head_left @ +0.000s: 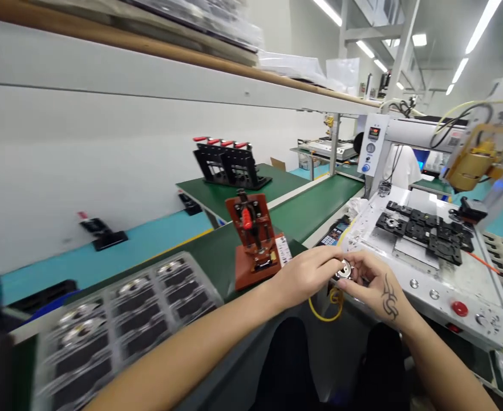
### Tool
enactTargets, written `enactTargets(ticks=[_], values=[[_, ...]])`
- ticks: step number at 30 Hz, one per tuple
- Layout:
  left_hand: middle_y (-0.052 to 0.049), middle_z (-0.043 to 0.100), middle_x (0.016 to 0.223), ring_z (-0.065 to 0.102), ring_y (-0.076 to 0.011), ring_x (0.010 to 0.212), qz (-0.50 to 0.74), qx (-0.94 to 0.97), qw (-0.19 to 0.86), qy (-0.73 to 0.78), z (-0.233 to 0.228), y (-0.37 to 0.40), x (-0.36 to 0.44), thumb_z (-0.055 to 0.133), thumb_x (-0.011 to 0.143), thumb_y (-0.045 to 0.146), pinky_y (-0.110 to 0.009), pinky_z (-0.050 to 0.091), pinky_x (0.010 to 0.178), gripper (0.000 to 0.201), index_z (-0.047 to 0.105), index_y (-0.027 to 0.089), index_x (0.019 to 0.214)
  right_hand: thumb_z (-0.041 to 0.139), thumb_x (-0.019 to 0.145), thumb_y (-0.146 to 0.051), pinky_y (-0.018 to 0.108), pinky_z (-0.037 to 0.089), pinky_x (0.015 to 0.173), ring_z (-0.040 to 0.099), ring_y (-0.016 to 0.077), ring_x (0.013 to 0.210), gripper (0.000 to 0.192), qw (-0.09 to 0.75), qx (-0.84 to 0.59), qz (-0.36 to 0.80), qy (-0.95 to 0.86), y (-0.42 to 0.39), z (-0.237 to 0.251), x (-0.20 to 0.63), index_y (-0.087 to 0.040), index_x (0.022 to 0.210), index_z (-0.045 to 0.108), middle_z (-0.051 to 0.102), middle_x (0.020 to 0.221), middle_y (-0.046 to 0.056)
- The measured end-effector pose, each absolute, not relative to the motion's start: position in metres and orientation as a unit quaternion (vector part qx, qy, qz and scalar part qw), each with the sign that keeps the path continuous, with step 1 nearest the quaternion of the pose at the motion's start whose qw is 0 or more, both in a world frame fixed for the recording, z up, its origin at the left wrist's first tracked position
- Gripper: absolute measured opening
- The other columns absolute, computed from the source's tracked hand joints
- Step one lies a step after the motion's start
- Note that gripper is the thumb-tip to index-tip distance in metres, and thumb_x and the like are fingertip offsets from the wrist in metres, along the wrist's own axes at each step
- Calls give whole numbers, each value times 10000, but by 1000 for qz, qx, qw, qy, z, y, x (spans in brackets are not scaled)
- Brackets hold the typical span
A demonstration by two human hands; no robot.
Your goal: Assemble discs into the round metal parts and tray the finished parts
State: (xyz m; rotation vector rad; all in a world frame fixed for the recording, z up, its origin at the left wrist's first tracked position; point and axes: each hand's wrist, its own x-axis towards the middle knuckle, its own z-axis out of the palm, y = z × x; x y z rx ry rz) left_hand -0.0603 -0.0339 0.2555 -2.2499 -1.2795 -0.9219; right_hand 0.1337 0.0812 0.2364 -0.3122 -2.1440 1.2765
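Observation:
A small round metal part [344,269] with a hole in its face is held between my two hands above my lap. My left hand [309,273] pinches it from the left with its fingers closed. From the other side my right hand [376,287] grips the same part between thumb and curled fingers. The fingers hide much of its edge. Left of my hands stands a red-brown toggle-clamp fixture [242,267] with a red handle. Beyond my left forearm lies a clear plastic tray [211,285] with several shiny round parts in its pockets.
To the right stands a white bench machine [442,297] with black fixture plates [443,248] and a red button [459,309]. A yellow coiled hose [326,317] hangs below my hands. A green conveyor belt [315,208] runs behind. Black clamp stands [230,165] sit farther back; an overhead shelf [149,83] crosses above.

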Motion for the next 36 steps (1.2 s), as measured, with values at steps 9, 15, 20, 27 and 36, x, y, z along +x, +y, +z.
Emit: enactTargets(ticks=[9, 15, 20, 27, 36], values=[[-172, 638, 1421, 601, -298, 1358, -315, -776, -55, -544, 290, 131, -54, 638, 1020, 348, -442, 486, 1174, 428, 586, 174, 1407, 797, 881, -467, 334, 490, 641, 569, 187, 673, 395, 413, -330, 316, -788, 132, 258, 223, -200, 1160, 714, 623, 773, -5], [-159, 681, 1492, 627, -347, 1378, -171, -799, -150, -556, 301, 236, -57, 840, 810, 427, -402, 479, 1154, 617, 712, 165, 1354, 767, 929, -488, 352, 530, 666, 599, 195, 675, 407, 421, -366, 267, -786, 127, 262, 273, -219, 1227, 703, 633, 775, -11], [-74, 763, 1391, 693, -322, 1285, -133, -809, -190, -540, 297, 256, -67, 847, 757, 502, -344, 513, 1057, 490, 814, 238, 1168, 769, 935, -510, 348, 533, 649, 615, 199, 676, 447, 427, -392, 256, -774, 130, 256, 306, -227, 1272, 694, 623, 764, -22], [-61, 811, 1199, 732, -307, 1124, -178, -807, -195, -528, 302, 260, -65, 895, 658, 439, -342, 535, 968, 443, 810, 215, 1031, 742, 914, -552, 346, 512, 651, 601, 206, 690, 451, 416, -395, 214, -790, 177, 268, 274, -189, 1179, 706, 621, 764, 1], [-143, 715, 1380, 678, -278, 1251, -370, -764, -163, -502, 320, 199, -76, 772, 874, 445, -408, 534, 1095, 482, 683, 170, 1260, 788, 831, -407, 328, 478, 749, 614, 215, 814, 311, 273, -354, 169, -879, 265, 280, 176, -170, 1026, 738, 692, 897, 44]])
